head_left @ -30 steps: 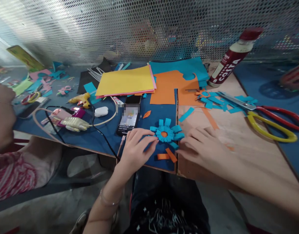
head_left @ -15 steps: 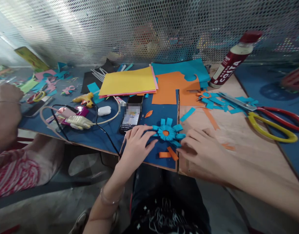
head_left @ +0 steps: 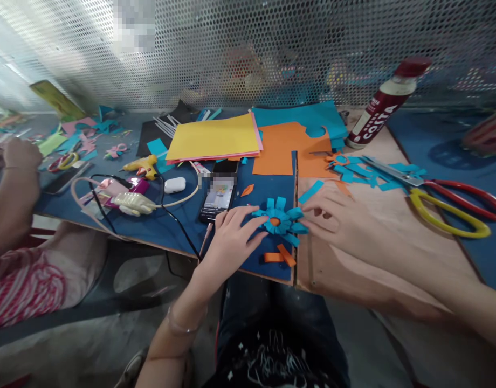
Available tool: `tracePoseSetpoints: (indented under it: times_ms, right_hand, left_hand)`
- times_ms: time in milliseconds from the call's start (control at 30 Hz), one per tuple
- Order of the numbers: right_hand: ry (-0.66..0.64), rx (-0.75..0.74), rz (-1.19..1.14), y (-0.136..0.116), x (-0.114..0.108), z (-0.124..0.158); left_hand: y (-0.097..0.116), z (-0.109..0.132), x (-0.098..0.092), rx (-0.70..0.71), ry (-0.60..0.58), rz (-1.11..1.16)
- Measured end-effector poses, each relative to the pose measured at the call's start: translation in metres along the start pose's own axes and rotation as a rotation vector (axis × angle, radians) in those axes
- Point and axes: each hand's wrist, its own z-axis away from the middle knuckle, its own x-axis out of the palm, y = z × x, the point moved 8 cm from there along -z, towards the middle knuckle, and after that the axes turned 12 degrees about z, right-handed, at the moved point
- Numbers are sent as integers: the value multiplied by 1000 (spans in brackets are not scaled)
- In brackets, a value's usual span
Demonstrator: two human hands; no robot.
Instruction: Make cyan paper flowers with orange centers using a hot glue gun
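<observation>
A blue paper flower (head_left: pixel 279 218) with an orange centre lies near the front edge of the blue table mat (head_left: pixel 167 226). My left hand (head_left: pixel 231 242) rests beside it, fingers stretched out and touching its left petals. My right hand (head_left: pixel 342 222) reaches in from the right, fingers loosely curved, its fingertips at the flower's right petals. Two short orange paper strips (head_left: pixel 279 256) lie just in front of the flower. A phone (head_left: pixel 218 197) with a lit screen sits left of the flower.
Yellow paper (head_left: pixel 214 138), orange paper (head_left: pixel 287 148) and blue sheets lie further back. A Costa bottle (head_left: pixel 385 105) stands at back right, and large scissors (head_left: pixel 448 196) lie among blue scraps. A glue gun (head_left: pixel 142 166), earbud case (head_left: pixel 174 185) and cables sit left. Another person's arm (head_left: pixel 9 194) works at the far left.
My right hand has lifted and moved up and back along the flower's right side. My left hand has stayed at the left petals.
</observation>
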Motion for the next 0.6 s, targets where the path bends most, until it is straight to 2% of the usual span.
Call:
tracePoseSetpoints:
  times_ms: [133,200,333,600]
  right_hand:
    - [-40,-11,-37,12,10,-12]
    - [-64,13,-49,18,17,-20]
    - [-157,80,-85,26,32,-45]
    - [-287,-42,-198,4,50,-85]
  left_hand:
    - [3,-6,15,86,-116,-37]
    - [4,-7,20,109,-133,-57]
    - [4,-6,24,105,-109,-70]
    - [3,-6,21,88,-42,-68]
